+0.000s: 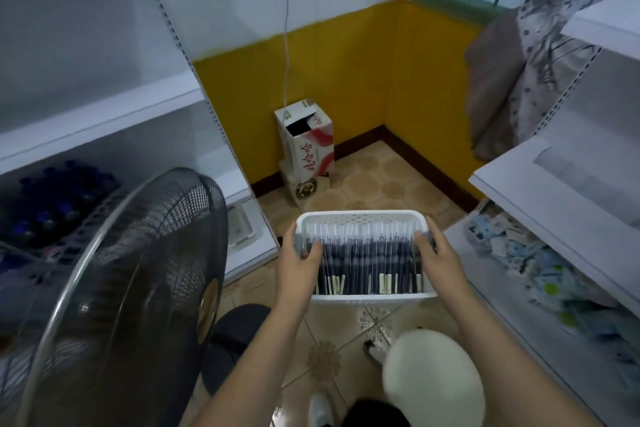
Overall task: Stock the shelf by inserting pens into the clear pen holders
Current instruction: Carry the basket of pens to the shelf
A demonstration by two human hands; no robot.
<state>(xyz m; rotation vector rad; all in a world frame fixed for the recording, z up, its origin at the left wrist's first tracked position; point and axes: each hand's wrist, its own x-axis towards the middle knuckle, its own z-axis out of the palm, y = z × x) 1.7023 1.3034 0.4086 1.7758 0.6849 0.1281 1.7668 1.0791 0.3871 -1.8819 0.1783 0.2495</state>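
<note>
Both forearms are bare to the frame's bottom edge, no sleeve showing, and the left hand (pixel 300 262) and right hand (pixel 437 257) wear no gloves, rings or watch. At 6 o'clock sits dark black clothing (pixel 375 414), and 1 white, blurred shoe (pixel 320 409) beside it.

A black fan (pixel 114 288) stands at left beside dark blue bottles (pixel 52 204), a cardboard box (pixel 308 146) in the yellow-walled corner, a white stool (pixel 433 378) below.

White basket (pixel 363 218), dark blue pens (pixel 370 260), black fan (pixel 138 253).
</note>
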